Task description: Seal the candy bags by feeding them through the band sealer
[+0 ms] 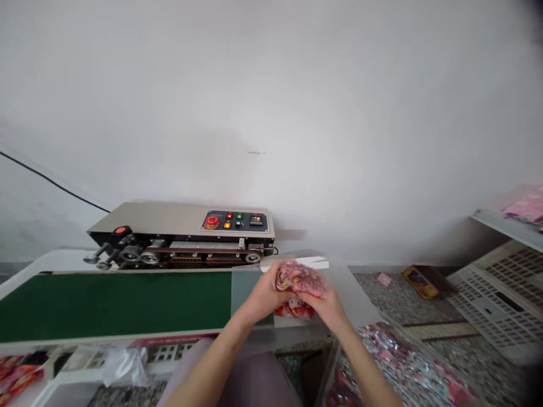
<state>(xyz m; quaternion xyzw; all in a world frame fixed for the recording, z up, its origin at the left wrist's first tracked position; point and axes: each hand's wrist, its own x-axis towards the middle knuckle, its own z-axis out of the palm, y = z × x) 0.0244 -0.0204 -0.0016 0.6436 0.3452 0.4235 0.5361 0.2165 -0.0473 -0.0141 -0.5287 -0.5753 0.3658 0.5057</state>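
Observation:
My left hand (268, 294) and my right hand (324, 299) grip a pink patterned packet (300, 278) from its two sides, above the right end of the machine's table. Both thumbs press against the near side of the packet. Just below it lies a red printed packet (294, 309), partly hidden by my hands. Behind and to the left is a sealing machine (178, 217) with a red stop button and lit switches. Its green conveyor belt (119, 302) runs off to the left.
A large clear bag of shiny small packets (403, 367) is at the lower right. Beyond it are an open yellow-edged box (424, 281) and white plastic crates (487, 305). Red packets (19, 379) and a crumpled white bag (126, 364) are at the lower left.

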